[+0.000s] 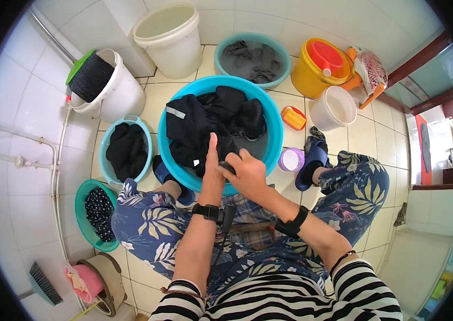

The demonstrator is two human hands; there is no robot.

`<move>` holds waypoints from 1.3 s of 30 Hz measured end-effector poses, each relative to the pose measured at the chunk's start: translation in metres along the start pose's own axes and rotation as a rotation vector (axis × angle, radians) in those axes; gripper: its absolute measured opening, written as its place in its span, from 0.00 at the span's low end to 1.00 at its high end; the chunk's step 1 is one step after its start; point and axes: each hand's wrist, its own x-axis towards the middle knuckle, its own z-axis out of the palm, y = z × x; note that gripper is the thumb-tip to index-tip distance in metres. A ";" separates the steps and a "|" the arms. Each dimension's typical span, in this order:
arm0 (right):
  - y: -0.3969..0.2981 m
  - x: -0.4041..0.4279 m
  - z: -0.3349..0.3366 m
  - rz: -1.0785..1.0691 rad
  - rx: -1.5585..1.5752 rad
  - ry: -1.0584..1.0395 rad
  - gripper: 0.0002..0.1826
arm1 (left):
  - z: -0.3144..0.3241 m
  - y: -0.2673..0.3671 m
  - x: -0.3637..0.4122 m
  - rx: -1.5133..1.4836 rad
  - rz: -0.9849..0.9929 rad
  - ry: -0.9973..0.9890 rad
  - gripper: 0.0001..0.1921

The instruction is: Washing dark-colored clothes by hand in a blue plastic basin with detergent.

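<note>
A large blue plastic basin [276,132] stands between my feet, with black wet clothes [194,124] and cloudy water in it. My left hand [212,168] is raised over the basin's near side, its thumb or a finger pointing away from me; its palm side is hidden. Close to its right, my right hand [246,172] is curled around dark fabric [228,166], which reaches the left hand. Whether the left fingers grip this fabric is hidden. A pale strip shows on the black garment at the basin's left.
Around the basin stand a teal basin [218,60] of soaking dark clothes, a small light-blue basin [104,160], a green basin [80,224], white buckets [174,52], a yellow bucket [300,80], a white tub [330,116], a soap dish [293,118] and a purple cup [291,159].
</note>
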 end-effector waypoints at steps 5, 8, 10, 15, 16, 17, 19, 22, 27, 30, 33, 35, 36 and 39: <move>0.043 0.039 0.010 0.162 -0.262 0.011 0.13 | 0.011 -0.047 0.028 -0.096 0.135 0.373 0.11; 0.028 0.038 0.013 0.163 -0.282 -0.027 0.14 | 0.012 -0.033 0.023 -0.100 0.139 0.372 0.09; 0.012 0.019 0.016 0.054 -0.265 0.008 0.15 | 0.003 -0.021 0.013 0.064 0.180 0.444 0.11; 0.023 0.018 0.021 -0.030 -0.252 0.015 0.15 | -0.011 -0.025 0.021 -0.064 0.160 0.509 0.10; 0.043 0.028 0.020 0.089 -0.328 0.016 0.15 | 0.009 -0.038 0.023 -0.015 0.176 0.546 0.10; 0.060 0.031 0.019 0.208 -0.403 0.018 0.15 | 0.028 -0.046 0.022 0.035 0.192 0.582 0.09; 0.048 0.031 0.020 0.215 -0.405 0.007 0.14 | 0.030 -0.038 0.017 0.060 0.208 0.597 0.09; 0.007 0.003 0.023 0.049 -0.291 0.073 0.14 | 0.016 -0.015 0.004 0.119 0.208 0.560 0.11; 0.052 0.023 0.022 0.213 -0.424 0.056 0.13 | 0.027 -0.046 0.018 0.127 0.214 0.692 0.13; 0.058 0.034 0.019 0.331 -0.369 -0.036 0.15 | 0.026 -0.035 0.016 0.088 0.139 0.550 0.14; 0.051 0.035 0.023 0.595 0.039 -0.072 0.21 | 0.000 -0.019 0.023 0.068 0.168 0.449 0.17; 0.045 0.020 0.025 0.336 0.281 0.024 0.28 | -0.008 -0.012 0.021 0.017 0.184 0.493 0.19; 0.035 0.013 0.016 0.275 0.281 -0.128 0.33 | -0.003 -0.013 0.013 -0.081 0.081 0.303 0.23; 0.016 0.010 0.011 0.331 0.061 -0.075 0.24 | 0.004 -0.009 0.003 -0.195 -0.071 0.087 0.29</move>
